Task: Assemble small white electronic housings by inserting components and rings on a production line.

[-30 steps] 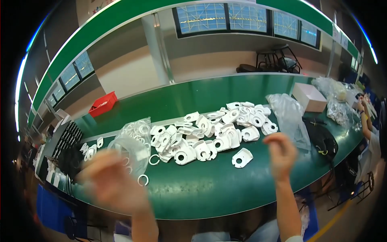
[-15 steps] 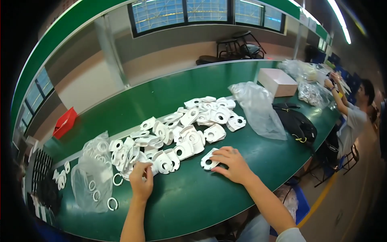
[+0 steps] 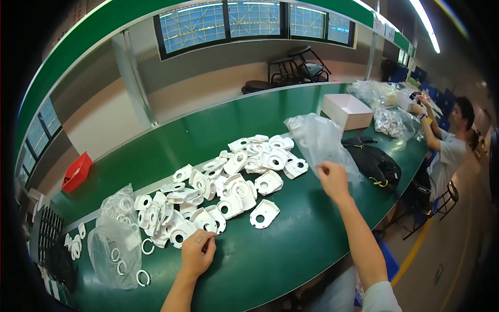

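My left hand (image 3: 198, 253) is closed, thumb and fingers pinched together, at the near edge of a heap of white plastic covers (image 3: 236, 188), each with a round hole. Anything in its pinch is too small or hidden to make out. One loose white cover (image 3: 264, 214) lies flat on the green table, between my two hands and touched by neither. My right hand (image 3: 333, 180) is raised in front of a clear plastic bag (image 3: 319, 136). Its fingers are curled together, and I cannot see what, if anything, they hold.
White rings (image 3: 143, 278) lie by and in a clear bag (image 3: 104, 244) at the left. A red bin (image 3: 78, 172) stands at the far left. Beyond my right hand are a black bag (image 3: 373, 162) and an open box (image 3: 347, 112); another person (image 3: 446, 140) works farther right.
My right hand has let go of the loose white cover and moved right and up to the clear bag. My left hand has shifted right along the heap's near edge.
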Tool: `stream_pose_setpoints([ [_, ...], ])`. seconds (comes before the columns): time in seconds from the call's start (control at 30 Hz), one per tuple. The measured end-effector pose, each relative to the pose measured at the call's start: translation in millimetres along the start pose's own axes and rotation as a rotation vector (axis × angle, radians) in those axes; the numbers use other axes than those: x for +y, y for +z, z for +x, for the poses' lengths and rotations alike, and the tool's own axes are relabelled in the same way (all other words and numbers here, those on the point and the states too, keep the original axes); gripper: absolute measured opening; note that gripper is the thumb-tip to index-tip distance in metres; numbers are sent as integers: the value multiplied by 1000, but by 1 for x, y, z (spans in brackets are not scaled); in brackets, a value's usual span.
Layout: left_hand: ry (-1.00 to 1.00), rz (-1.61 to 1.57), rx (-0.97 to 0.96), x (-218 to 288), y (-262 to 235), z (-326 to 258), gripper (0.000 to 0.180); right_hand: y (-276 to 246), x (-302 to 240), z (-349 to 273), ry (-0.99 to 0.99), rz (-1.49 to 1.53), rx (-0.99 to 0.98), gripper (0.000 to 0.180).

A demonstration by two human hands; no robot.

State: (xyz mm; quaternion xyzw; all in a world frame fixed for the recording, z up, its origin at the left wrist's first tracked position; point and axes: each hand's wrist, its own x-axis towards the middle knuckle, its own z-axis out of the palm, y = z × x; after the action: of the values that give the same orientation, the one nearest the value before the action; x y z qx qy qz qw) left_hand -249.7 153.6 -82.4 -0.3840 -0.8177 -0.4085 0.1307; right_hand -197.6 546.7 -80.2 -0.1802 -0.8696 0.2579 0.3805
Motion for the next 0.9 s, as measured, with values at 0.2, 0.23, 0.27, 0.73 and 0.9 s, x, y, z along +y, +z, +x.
stream_pose_setpoints([
  [0.2, -30, -16, -56, -4, -1, -4, 9, -12, -44, -37, -27, 49, -201, 15],
  [0.23, -41, -26, -63, -4, -2, -4, 9, -17, -52, -40, 35, 164, -285, 16],
  [0.27, -46, -18, -55, -4, -3, -3, 9, -22, -55, -43, 140, 306, -422, 14],
  [0.73, 4, -4, -93, 0, -2, -8, 9, 30, 42, 14, 164, -532, -301, 45],
  [0.9, 22, -9, -105, 6, -2, -6, 9, 9, 49, -4, 53, -306, -92, 27],
])
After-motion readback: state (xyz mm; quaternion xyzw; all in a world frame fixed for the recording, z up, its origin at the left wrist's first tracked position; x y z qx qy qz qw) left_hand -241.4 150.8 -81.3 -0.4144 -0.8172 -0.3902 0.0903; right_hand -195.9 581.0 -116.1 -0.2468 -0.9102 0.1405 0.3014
